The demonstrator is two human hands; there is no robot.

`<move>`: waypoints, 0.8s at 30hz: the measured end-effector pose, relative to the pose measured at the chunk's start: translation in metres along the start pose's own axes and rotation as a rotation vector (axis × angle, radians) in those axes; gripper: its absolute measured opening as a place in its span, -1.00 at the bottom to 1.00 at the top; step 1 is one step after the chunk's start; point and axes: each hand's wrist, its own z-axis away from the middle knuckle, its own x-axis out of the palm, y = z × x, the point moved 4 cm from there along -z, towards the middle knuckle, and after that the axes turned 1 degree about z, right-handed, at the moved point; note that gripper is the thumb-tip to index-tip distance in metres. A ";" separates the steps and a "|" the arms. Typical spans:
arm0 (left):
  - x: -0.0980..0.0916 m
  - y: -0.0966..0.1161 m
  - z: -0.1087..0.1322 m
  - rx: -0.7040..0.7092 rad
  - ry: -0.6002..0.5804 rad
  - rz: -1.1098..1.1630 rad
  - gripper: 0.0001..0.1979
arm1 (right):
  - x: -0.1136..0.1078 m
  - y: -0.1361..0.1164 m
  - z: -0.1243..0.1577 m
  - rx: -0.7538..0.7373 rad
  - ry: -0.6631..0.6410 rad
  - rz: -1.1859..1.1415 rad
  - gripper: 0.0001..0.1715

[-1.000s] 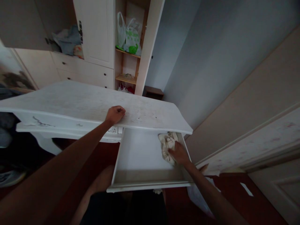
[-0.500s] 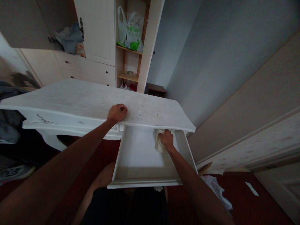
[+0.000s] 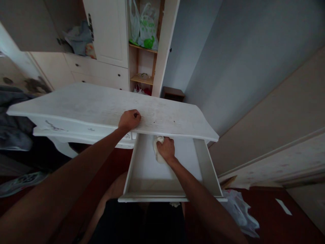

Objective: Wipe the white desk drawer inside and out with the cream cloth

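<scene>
A white drawer is pulled out from under the right part of a white desk, above my lap. Inside it, toward the back and left of its middle, my right hand is closed on a cream cloth that lies against the drawer's bottom. My left hand rests as a fist on the desk's top near the front edge. A small dark spot shows within its curled fingers; I cannot tell whether it is an object or shadow.
Behind the desk stands a white wardrobe with plastic bags on a shelf. Grey clothes lie at the left. A shoe and a crumpled plastic bag are on the red floor. A wall closes off the right side.
My right hand has slid the cloth leftward across the drawer's bottom. My left fist stays at the same place on the desk. The whole view has shifted slightly.
</scene>
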 end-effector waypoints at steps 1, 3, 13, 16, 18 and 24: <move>0.000 0.001 0.001 -0.002 0.000 -0.005 -0.74 | 0.004 -0.010 0.002 -0.015 -0.033 -0.018 -0.66; 0.000 0.003 0.002 0.003 -0.004 -0.011 -0.74 | 0.014 -0.032 0.006 -0.051 -0.124 -0.065 -0.57; -0.003 0.005 0.004 0.016 -0.044 0.001 -0.73 | 0.021 -0.058 0.003 -0.287 -0.541 -0.199 -0.57; -0.003 0.005 0.004 0.015 -0.044 0.022 -0.72 | 0.012 -0.045 0.016 -0.368 -0.695 -0.227 -0.46; -0.003 0.006 0.004 0.017 -0.044 0.019 -0.72 | 0.009 -0.041 0.032 -0.417 -0.814 -0.231 -0.42; -0.003 0.009 0.006 0.032 -0.047 -0.051 -0.71 | 0.010 -0.045 0.080 -0.567 -1.186 -0.144 -0.41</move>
